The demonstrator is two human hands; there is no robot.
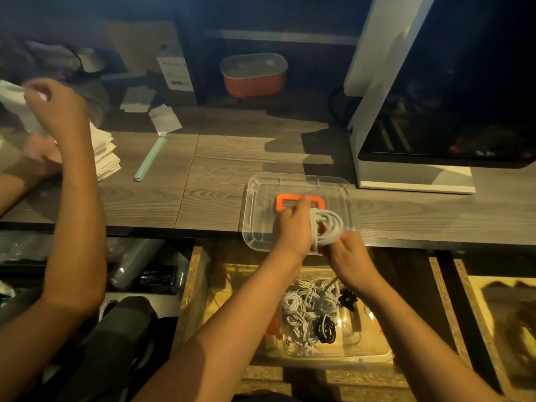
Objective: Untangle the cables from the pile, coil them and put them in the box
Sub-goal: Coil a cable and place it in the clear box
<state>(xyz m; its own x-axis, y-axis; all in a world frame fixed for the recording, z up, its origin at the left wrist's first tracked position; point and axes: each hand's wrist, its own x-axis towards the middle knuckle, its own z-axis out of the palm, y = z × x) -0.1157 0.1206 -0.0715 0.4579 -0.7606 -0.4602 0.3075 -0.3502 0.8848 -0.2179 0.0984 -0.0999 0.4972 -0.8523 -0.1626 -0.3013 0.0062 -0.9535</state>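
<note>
One white cable [327,227] is nearly coiled and held over the near edge of the clear tray [250,204] on the desk [174,184] — not yet set down. Grip: left hand [291,229] wraps the coil's left side; right hand [348,258] pinches its near end. Long axis runs roughly near-to-far, loops bulging right. The bin [368,343] below holds many white and black cables [307,311] — most work likely remains.

Bare desk [232,158] lies open between the paper stack [106,153] and the white machine [406,117]. Another person's arm [75,204] bars the left. In the box [253,204] the left half is free; the left hand [293,227] and right hand [348,256], gripping a coil [329,224], fill its right half.
</note>
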